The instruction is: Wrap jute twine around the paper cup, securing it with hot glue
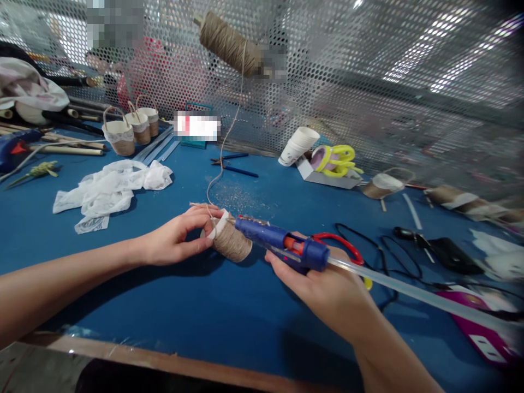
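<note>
My left hand (180, 237) is closed on the rim end of a small paper cup (232, 240), which lies tilted and is wrapped in brown twine. A strand of twine (226, 139) runs from the cup up to a large spool (229, 43). My right hand (327, 292) is wrapped round a blue hot glue gun (282, 243), its nozzle pointing left at the cup's white rim. A long clear glue stick (393, 284) sticks out of the gun's back. The right fingers are partly hidden behind the gun.
Three twine-wrapped cups with handles (119, 139) stand at the back left, behind white lace (110, 188). Blue-handled pliers (235, 164) lie at the back middle. Stacked white cups (298, 144), red-handled scissors (339, 243), black cable (385, 256) and a purple phone case (475, 322) are to the right.
</note>
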Demonstrator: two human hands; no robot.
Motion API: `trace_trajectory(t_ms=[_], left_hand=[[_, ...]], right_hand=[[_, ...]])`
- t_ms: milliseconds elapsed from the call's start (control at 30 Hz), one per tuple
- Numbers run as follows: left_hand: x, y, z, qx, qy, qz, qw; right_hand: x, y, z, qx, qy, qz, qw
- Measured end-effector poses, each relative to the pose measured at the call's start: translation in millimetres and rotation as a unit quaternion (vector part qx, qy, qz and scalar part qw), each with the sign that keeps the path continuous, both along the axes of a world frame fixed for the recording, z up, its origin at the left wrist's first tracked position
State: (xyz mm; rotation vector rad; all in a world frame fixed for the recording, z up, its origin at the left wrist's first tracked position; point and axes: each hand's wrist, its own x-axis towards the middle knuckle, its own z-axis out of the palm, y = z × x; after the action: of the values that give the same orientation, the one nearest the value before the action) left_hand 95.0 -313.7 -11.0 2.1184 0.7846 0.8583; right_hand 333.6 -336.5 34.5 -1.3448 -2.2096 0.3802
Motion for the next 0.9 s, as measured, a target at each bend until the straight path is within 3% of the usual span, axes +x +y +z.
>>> trace_trajectory(t_ms=[500,900], left_hand=[[-1,-1,0.4,-0.004,0.010,0.003,1.000],[0,-1,1.0,0.003,0.004,-0.005,1.000]], right_hand=[[1,-9,-0.8,0.002,-0.018,0.024,1.000],[-1,-14,1.9,-0.037,-0.016,0.046,0.998]])
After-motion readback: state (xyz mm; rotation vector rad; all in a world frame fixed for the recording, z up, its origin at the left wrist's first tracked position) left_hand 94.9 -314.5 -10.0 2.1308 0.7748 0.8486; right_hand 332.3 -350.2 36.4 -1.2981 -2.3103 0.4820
